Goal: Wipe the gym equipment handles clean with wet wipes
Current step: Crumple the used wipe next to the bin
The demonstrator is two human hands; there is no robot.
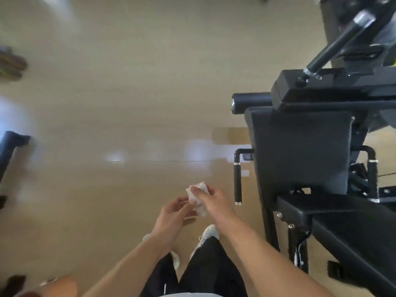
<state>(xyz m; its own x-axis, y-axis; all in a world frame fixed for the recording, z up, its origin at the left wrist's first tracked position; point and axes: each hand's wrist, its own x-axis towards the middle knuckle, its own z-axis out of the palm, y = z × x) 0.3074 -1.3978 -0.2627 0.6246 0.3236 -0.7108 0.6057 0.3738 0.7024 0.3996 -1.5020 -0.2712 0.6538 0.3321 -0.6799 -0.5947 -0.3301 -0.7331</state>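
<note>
A crumpled white wet wipe [198, 197] is pinched in my right hand [211, 201] in front of me, above the floor. My left hand [174, 213] is just left of it, fingers spread and touching the wipe's lower edge. To the right stands a black gym machine [300, 151] with a padded back. Its near vertical handle [237, 183], black grip with chrome rings, hangs a short way right of my right hand. A second matching handle [372, 179] is on the machine's far side. A long black lever handle [336, 43] slants up at the top right.
Tan wooden floor [128, 93] stretches out to the left and ahead. My legs in black trousers and white shoes [209, 232] are below my hands. A dark piece of equipment [8, 153] sits at the left edge. A black horizontal roller [250, 102] sticks out from the machine.
</note>
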